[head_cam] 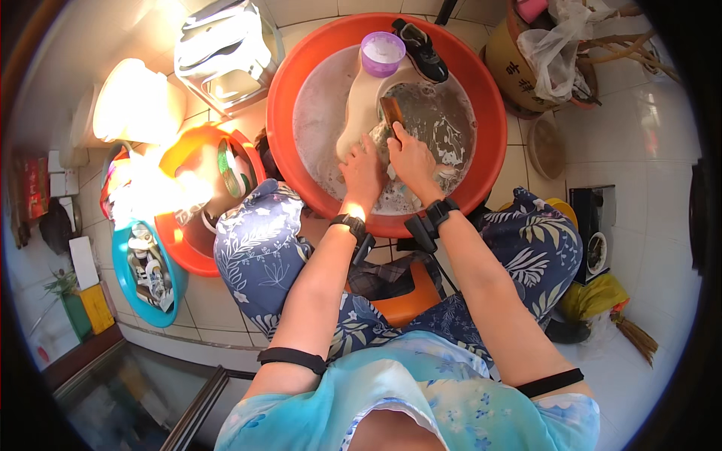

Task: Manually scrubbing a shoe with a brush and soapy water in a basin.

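Note:
In a large orange-red plastic basin of cloudy, sudsy water, both my hands are low over a pale wet item. Its kind is hard to tell, since my hands and the suds cover much of it. My left hand holds it down beside a cream curved plastic board. In my right hand is a wooden-backed scrubbing brush, its far end pointing away from me. A purple cup of white powder stands at the board's far end. Right of the cup, a black shoe rests by the far rim.
To the left are a blue basin of shoes, a smaller red basin with shoes, and a sunlit stool. A large plant pot stands far right. An orange seat shows between my knees.

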The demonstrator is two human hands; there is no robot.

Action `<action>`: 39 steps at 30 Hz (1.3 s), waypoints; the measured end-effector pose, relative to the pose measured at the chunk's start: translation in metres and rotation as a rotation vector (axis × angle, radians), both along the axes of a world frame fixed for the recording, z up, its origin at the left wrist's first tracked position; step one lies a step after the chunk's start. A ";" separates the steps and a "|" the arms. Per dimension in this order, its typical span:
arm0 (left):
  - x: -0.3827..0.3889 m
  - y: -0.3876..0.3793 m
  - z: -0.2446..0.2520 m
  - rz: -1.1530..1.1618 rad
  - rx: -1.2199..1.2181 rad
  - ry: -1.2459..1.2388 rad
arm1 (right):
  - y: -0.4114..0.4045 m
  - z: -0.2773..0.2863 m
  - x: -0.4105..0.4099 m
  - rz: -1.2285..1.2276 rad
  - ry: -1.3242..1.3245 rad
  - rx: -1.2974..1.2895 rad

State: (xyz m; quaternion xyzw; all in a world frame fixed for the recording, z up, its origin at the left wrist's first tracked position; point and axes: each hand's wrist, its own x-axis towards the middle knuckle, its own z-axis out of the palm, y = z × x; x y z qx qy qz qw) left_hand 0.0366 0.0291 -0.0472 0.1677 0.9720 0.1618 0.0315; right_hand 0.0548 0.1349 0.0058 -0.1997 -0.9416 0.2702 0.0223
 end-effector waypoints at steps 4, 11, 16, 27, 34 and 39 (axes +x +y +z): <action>-0.003 -0.010 -0.016 0.024 -0.057 -0.010 | -0.031 0.007 0.047 0.001 0.022 -0.084; -0.008 0.004 0.006 -0.045 0.001 -0.106 | 0.003 -0.008 -0.002 -0.109 -0.024 -0.086; -0.004 -0.011 -0.009 0.021 -0.028 -0.104 | -0.037 -0.002 0.059 0.028 0.010 -0.140; -0.009 -0.010 -0.003 0.008 -0.011 -0.163 | -0.031 -0.002 0.051 -0.026 0.038 -0.218; -0.008 -0.006 0.013 -0.054 -0.011 -0.207 | 0.016 -0.030 -0.003 -0.154 0.055 -0.178; -0.008 -0.009 0.004 -0.002 0.052 -0.212 | -0.025 -0.029 0.065 -0.202 0.090 -0.435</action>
